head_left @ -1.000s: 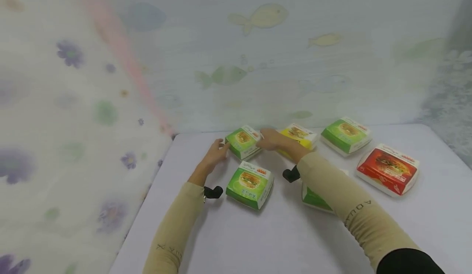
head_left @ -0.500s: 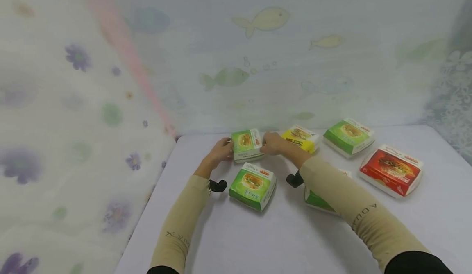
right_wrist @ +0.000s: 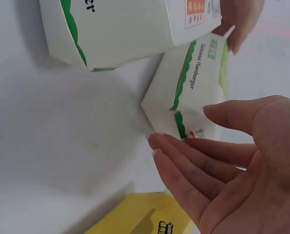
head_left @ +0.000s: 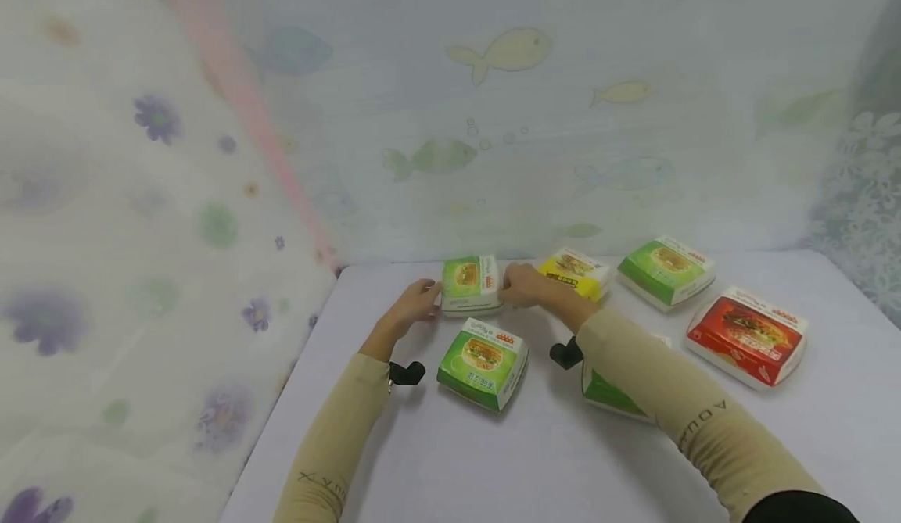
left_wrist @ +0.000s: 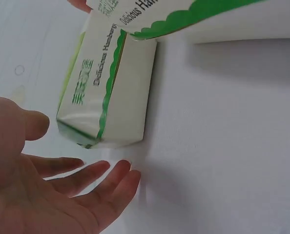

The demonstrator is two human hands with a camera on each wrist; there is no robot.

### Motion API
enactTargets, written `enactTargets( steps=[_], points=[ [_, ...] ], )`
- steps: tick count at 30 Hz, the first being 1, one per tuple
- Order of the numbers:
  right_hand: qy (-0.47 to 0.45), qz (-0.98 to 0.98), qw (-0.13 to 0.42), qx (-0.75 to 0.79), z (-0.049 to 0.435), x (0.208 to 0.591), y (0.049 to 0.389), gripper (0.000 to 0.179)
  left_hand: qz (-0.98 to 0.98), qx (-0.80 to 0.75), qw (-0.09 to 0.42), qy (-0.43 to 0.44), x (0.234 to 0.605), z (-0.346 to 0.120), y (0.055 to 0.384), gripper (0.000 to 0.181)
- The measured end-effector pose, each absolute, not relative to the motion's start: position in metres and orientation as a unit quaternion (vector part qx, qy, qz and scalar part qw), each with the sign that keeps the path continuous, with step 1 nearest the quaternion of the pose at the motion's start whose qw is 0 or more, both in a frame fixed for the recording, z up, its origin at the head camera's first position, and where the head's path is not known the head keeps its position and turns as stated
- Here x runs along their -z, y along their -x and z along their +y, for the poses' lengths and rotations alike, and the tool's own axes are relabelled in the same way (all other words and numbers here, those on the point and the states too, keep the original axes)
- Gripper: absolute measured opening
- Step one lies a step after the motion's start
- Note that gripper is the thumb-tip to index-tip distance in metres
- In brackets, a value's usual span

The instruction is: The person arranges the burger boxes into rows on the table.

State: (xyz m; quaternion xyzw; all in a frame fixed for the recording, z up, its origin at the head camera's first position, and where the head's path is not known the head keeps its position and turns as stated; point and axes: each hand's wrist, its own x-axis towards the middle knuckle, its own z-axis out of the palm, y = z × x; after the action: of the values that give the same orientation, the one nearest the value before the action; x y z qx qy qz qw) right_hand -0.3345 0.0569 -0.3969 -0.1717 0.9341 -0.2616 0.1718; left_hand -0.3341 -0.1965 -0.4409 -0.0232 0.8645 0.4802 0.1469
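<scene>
A green and white hamburger box (head_left: 468, 287) lies near the table's back edge, its front side facing me squarely. At its left side is my left hand (head_left: 414, 302); the left wrist view shows relaxed, spread fingers with a small gap to the box's end (left_wrist: 106, 92). My right hand (head_left: 522, 285) is at the opposite end, its straight fingertips right at the box's corner in the right wrist view, thumb beside the box (right_wrist: 186, 92). A second green hamburger box (head_left: 482, 363) lies just in front. Behind my right forearm is a yellow hamburger box (head_left: 574, 271).
To the right lie another green box (head_left: 665, 271) and a red box (head_left: 748, 337). My right sleeve partly covers one more green box (head_left: 609, 395). A patterned wall backs the white table (head_left: 450, 468), and a flowered sheet hangs along its left side.
The back green box has turned from a slant to face the front squarely between my hands. My left hand closed in on its side, then came slightly away. The right hand stays beside it.
</scene>
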Motion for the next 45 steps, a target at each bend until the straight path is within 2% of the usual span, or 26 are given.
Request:
enactTargets(
  steps=[8, 10, 14, 17, 21, 23, 25, 31, 35, 38, 45],
  points=[
    [0.174, 0.925, 0.203, 0.268, 0.052, 0.399, 0.326, 0.029, 0.875, -0.462, 0.145, -0.012, 0.444, -0.194, 0.343, 0.056],
    [0.182, 0.929, 0.195, 0.258, 0.054, 0.398, 0.328, 0.029, 0.873, -0.464, 0.149, -0.016, 0.442, -0.196, 0.344, 0.057],
    [0.195, 0.941, 0.144, 0.237, 0.059, 0.394, 0.335, 0.030, 0.873, -0.466, 0.146, -0.016, 0.436, -0.203, 0.343, 0.060],
    [0.192, 0.944, 0.117, 0.243, 0.058, 0.390, 0.341, 0.040, 0.873, -0.467, 0.140, -0.002, 0.435, -0.209, 0.339, 0.060],
    [0.179, 0.942, 0.124, 0.257, 0.055, 0.390, 0.349, 0.065, 0.864, -0.485, 0.136, 0.016, 0.436, -0.208, 0.333, 0.059],
    [0.174, 0.943, 0.128, 0.253, 0.053, 0.392, 0.354, 0.071, 0.855, -0.501, 0.136, 0.019, 0.438, -0.205, 0.331, 0.059],
    [0.174, 0.945, 0.128, 0.248, 0.051, 0.396, 0.357, 0.069, 0.846, -0.515, 0.139, 0.018, 0.440, -0.201, 0.329, 0.059],
    [0.173, 0.941, 0.137, 0.257, 0.050, 0.402, 0.355, 0.040, 0.839, -0.522, 0.153, 0.001, 0.442, -0.196, 0.335, 0.053],
    [0.178, 0.937, 0.143, 0.264, 0.053, 0.398, 0.348, 0.033, 0.848, -0.508, 0.151, -0.014, 0.439, -0.197, 0.347, 0.053],
    [0.180, 0.935, 0.155, 0.264, 0.053, 0.396, 0.345, 0.036, 0.850, -0.501, 0.161, -0.018, 0.436, -0.199, 0.353, 0.053],
    [0.185, 0.942, 0.142, 0.241, 0.060, 0.399, 0.348, 0.061, 0.845, -0.509, 0.167, -0.008, 0.436, -0.197, 0.349, 0.058]
  ],
)
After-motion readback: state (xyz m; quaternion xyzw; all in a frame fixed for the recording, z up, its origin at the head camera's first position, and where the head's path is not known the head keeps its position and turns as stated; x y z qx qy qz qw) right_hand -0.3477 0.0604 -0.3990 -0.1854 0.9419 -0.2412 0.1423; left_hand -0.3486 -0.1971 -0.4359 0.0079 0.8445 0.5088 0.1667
